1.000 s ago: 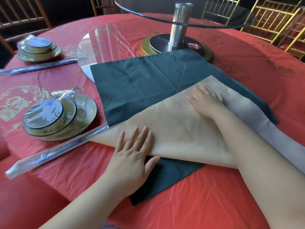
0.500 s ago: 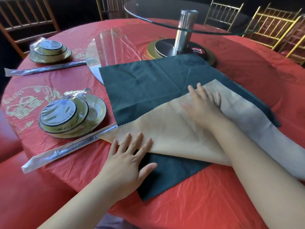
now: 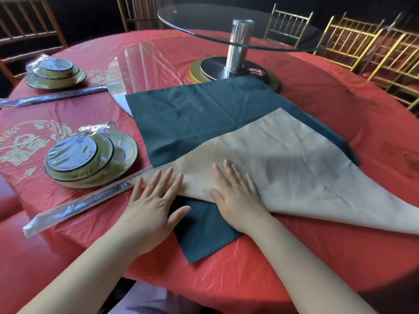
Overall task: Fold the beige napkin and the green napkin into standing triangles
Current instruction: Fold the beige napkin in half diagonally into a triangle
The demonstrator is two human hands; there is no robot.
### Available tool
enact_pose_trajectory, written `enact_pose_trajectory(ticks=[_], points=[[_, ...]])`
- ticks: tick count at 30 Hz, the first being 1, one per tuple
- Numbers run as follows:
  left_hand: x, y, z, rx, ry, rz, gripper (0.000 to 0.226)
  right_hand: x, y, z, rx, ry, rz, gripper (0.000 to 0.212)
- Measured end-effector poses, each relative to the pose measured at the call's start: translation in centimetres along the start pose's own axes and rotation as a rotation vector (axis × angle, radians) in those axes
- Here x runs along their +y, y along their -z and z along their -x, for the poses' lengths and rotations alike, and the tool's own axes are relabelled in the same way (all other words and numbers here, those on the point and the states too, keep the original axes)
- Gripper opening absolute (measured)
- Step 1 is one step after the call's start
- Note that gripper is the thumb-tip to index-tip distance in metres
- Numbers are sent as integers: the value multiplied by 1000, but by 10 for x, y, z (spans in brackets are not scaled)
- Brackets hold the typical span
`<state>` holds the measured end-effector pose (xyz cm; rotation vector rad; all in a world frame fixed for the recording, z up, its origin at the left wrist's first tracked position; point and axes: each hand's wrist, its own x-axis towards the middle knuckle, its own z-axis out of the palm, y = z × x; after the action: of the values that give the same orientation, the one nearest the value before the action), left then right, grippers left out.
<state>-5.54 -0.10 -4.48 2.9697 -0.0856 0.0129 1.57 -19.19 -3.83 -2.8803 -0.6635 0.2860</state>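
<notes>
My left hand (image 3: 154,200) and right hand (image 3: 235,196) lie open and flat, fingers straight, pressing the near edge of the beige napkin (image 3: 283,159). It lies slantwise across the green napkin (image 3: 192,114), which is spread flat on the red-covered table (image 3: 340,257).

The green napkin (image 3: 192,116) lies spread flat, dark and faintly creased in a cross, with pinked zigzag edges. One corner points toward 6 o'clock and its open face spreads toward 11 o'clock. The beige napkin (image 3: 294,159) lies on top of it as a flat, pale triangle. It covers the green cloth's side toward 3 o'clock (only a thin green strip shows past it there). Its scalloped edge runs from 9 o'clock up toward 1 o'clock, and its smooth near edge stretches toward 4 o'clock, out of view.
</notes>
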Motion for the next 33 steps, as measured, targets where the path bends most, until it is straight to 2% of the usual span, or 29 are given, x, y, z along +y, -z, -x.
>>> enact_pose_trajectory(ticks=[6,11,14,18,21,23,25,27,30,33], points=[[-11,3,12,16,-142,-23,77,-4,2,-6,12,-69,18,60],[-12,4,16,-38,-11,2,103,-6,2,-9,35,-136,29,61],[-11,4,17,-82,58,-14,111,-7,3,-7,55,-140,22,62],[-8,6,16,-119,86,-90,120,-10,9,17,38,81,-30,59],[1,8,12,-100,103,-62,126,-9,7,41,-33,210,-29,68],[14,8,1,-23,38,-19,117,-9,0,45,-71,217,-10,71],[31,6,-18,48,-73,116,89,-10,-5,43,-58,223,-15,72],[47,0,-34,29,-126,243,70,-11,-6,40,-29,236,-30,63],[56,-12,-43,8,-79,208,70,-6,-2,39,-30,227,-104,51],[56,-18,-39,19,-65,117,87,-2,-5,44,-16,215,-52,62]])
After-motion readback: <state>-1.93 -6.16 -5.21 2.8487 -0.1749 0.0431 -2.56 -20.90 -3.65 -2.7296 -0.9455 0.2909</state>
